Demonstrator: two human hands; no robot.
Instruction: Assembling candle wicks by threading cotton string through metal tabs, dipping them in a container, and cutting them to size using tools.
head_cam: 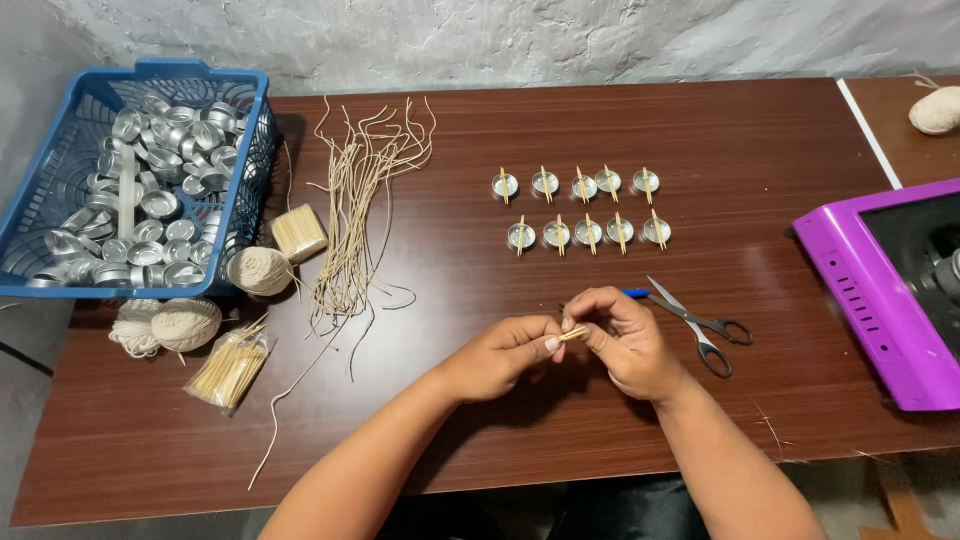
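Craft workshop, basket of metal cups (150,180), cut wicks (355,215)

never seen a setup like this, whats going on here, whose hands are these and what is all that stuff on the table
There is no machine here. The single picture comes from a camera worn on a person's head, looking down at their own two bare hands over a dark brown table.

The left hand and right hand meet in the middle, pinching a small pale stick between the fingertips.

Beyond the hands stand two rows of little metal cups, each with a stick laid across its top. Scissors lie just right of the hands. On the left are a blue basket heaped with empty metal cups, a bundle of cut pale strings, balls of twine and packs of sticks. A purple appliance sits at the right edge.
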